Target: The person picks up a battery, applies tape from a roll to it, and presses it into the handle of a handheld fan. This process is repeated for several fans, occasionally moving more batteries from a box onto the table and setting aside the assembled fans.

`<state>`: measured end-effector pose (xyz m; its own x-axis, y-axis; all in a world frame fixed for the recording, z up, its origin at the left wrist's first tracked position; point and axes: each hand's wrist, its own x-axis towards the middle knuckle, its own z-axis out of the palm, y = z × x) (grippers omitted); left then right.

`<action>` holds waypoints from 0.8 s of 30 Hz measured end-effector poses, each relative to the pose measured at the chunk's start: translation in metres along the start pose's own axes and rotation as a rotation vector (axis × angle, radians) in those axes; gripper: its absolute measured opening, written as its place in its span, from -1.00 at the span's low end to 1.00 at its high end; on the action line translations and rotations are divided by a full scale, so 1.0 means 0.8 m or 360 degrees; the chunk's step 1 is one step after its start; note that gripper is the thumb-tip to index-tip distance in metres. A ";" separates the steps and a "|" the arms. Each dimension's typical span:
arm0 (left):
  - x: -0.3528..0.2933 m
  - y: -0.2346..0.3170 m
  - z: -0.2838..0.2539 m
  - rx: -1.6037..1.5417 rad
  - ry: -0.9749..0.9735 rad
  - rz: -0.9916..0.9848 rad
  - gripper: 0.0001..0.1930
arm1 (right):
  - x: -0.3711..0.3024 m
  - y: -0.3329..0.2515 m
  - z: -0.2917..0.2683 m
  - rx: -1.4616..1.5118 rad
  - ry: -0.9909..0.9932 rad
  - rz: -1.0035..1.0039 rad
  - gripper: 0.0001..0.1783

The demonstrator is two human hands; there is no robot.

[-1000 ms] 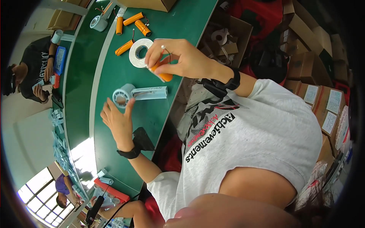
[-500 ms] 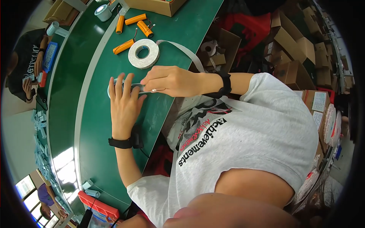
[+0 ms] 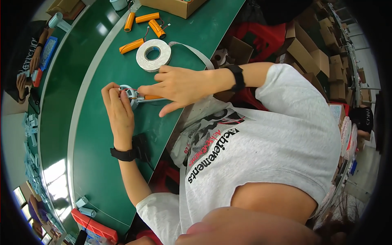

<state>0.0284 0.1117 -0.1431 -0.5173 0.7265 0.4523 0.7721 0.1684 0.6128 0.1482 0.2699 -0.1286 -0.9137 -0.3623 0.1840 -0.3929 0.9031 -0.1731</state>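
Note:
My left hand point(image 3: 118, 108) is curled around the round end of a light blue plastic casing point(image 3: 134, 100), with thin wires showing inside it. An orange cylindrical battery point(image 3: 152, 97) lies along the casing's narrow part, partly covered by my right hand. My right hand point(image 3: 179, 85) is above that part, index finger stretched to the wires and thumb spread away, gripping nothing that shows. Just beyond my hands lies a roll of white tape point(image 3: 142, 59), its loose strip point(image 3: 192, 50) running to the table edge. Several more orange batteries with leads point(image 3: 131, 46) lie behind the roll.
A cardboard box point(image 3: 173, 7) stands at the table's far end. By my left wrist sits a dark object point(image 3: 141, 147). A red tray point(image 3: 96, 226) and light blue parts point(image 3: 87, 212) are at lower left. Across the bench a co-worker's hands point(image 3: 22, 83) are busy. Cartons point(image 3: 306, 53) are stacked at right.
My left hand has gone from spread fingers to a curled grip on the casing. My right hand has opened its thumb outward, and the orange battery now shows beneath it.

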 end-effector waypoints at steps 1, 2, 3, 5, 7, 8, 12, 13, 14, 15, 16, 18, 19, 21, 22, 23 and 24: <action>-0.001 0.000 0.001 0.0005 0.0006 -0.0001 -0.95 | 0.003 -0.001 0.001 -0.0073 -0.0210 0.0028 -0.32; -0.001 0.000 0.002 0.0010 0.0010 -0.0001 -0.95 | 0.002 -0.001 0.004 -0.0074 -0.0220 0.0034 -0.32; -0.001 0.001 0.002 0.0016 0.0013 0.0002 -0.94 | -0.001 0.001 0.011 0.0053 -0.0153 0.0027 -0.31; -0.001 -0.002 0.002 0.0058 0.0012 0.0019 -0.95 | -0.001 0.006 0.018 0.0305 -0.0024 -0.0012 -0.30; 0.001 -0.005 0.001 0.0154 -0.0014 0.0070 -0.94 | -0.014 0.012 0.016 0.0201 0.0078 -0.0065 -0.31; 0.002 -0.007 0.000 0.0152 -0.0014 0.0069 -0.94 | -0.023 0.015 0.013 0.0099 0.0189 -0.0116 -0.32; 0.010 -0.005 -0.008 -0.0388 -0.0064 -0.0079 -0.80 | -0.026 -0.004 0.009 0.0049 0.0104 0.0060 -0.40; 0.015 0.002 -0.018 -0.0241 -0.0299 -0.0037 -0.73 | -0.022 -0.008 0.007 0.0079 0.0006 0.0164 -0.44; 0.020 0.007 -0.032 -0.0090 -0.0534 0.0014 -0.66 | -0.013 -0.005 -0.002 0.0088 0.0028 0.0196 -0.44; 0.026 0.011 -0.043 0.0066 -0.0767 0.0070 -0.59 | 0.001 0.003 -0.018 0.0303 -0.0206 0.0224 -0.49; 0.031 0.013 -0.054 0.0074 -0.0795 0.0091 -0.59 | 0.015 0.013 -0.035 0.0518 -0.0440 0.0240 -0.53; 0.064 0.011 -0.070 0.0242 -0.0956 -0.0144 -0.51 | 0.022 0.057 -0.043 0.0726 -0.0322 0.0126 -0.63; 0.076 0.002 -0.083 0.0334 -0.1019 -0.0277 -0.47 | 0.031 0.082 -0.039 0.0697 -0.0003 -0.0019 -0.68; 0.099 -0.032 -0.120 0.0366 -0.0612 -0.0124 -0.54 | 0.077 0.124 -0.057 0.0444 0.0119 0.0142 -0.69; 0.115 -0.056 -0.140 0.0568 -0.0547 -0.0303 -0.55 | 0.100 0.130 -0.063 0.0191 -0.0033 0.0251 -0.69; 0.156 -0.099 -0.130 0.0705 -0.0514 -0.0395 -0.56 | 0.105 0.156 -0.065 -0.0090 -0.0204 0.0470 -0.69; 0.174 -0.144 -0.136 0.0768 -0.0382 -0.0351 -0.58 | 0.127 0.176 -0.044 -0.0011 -0.0178 0.0406 -0.67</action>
<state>-0.1731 0.1212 -0.0804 -0.6304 0.7610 0.1530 0.7655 0.5767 0.2855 0.0040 0.3688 -0.1001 -0.9889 -0.1459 0.0270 -0.1484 0.9698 -0.1937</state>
